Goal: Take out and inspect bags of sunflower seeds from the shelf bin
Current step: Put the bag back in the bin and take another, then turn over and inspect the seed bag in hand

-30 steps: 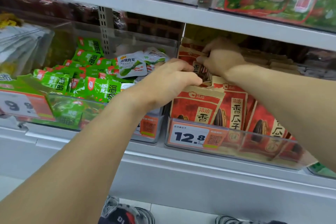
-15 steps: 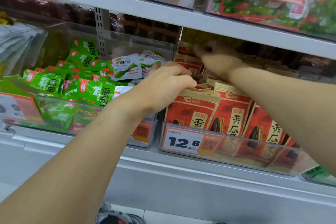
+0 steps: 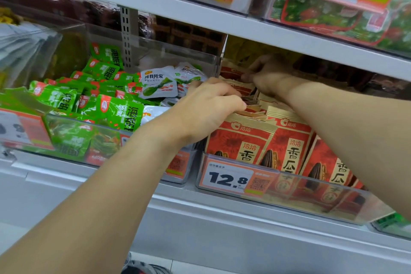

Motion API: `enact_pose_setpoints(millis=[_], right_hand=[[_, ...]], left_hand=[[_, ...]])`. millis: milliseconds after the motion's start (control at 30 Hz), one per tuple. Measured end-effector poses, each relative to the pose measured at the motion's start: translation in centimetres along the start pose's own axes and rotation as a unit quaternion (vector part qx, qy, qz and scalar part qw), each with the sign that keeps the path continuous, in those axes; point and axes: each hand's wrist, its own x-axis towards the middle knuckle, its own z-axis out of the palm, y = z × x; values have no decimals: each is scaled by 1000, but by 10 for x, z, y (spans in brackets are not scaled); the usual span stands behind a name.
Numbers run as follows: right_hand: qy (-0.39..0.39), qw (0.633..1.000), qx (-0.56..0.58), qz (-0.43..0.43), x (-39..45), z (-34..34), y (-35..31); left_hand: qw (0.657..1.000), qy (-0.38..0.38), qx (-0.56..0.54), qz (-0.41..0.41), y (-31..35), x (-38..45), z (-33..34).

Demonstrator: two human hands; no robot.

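Shelf bin (image 3: 289, 187), front edge: my left hand (image 3: 206, 107) and right hand (image 3: 269, 75) both pinch sunflower seed bags (image 3: 242, 140)

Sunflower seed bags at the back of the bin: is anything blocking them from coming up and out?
The upper shelf hangs low over the back bags where the right hand reaches. The front bags under the left hand and the bin's clear front wall stand toward the aisle.

Grey metal store shelving (image 3: 222, 224), a slotted upright (image 3: 126, 35) at the back — clear bin of green snack packs (image 3: 124, 115) on the left, upper shelf edge (image 3: 200, 14) overhead, orange price tag (image 3: 231, 178) reading 12.8 — pale floor (image 3: 200, 267) below
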Motion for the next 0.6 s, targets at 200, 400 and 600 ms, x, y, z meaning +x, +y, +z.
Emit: enact_pose_setpoints(millis=[200, 400, 600], right_hand=[[-18, 998, -23, -60, -20, -17, 0], [-75, 988, -90, -104, -57, -37, 9], [-50, 983, -16, -178, -100, -60, 25]], left_hand=[[992, 120, -27, 13, -1, -3, 6], [955, 297, 1, 21, 6, -10, 12], [961, 273, 33, 3, 23, -31, 7]])
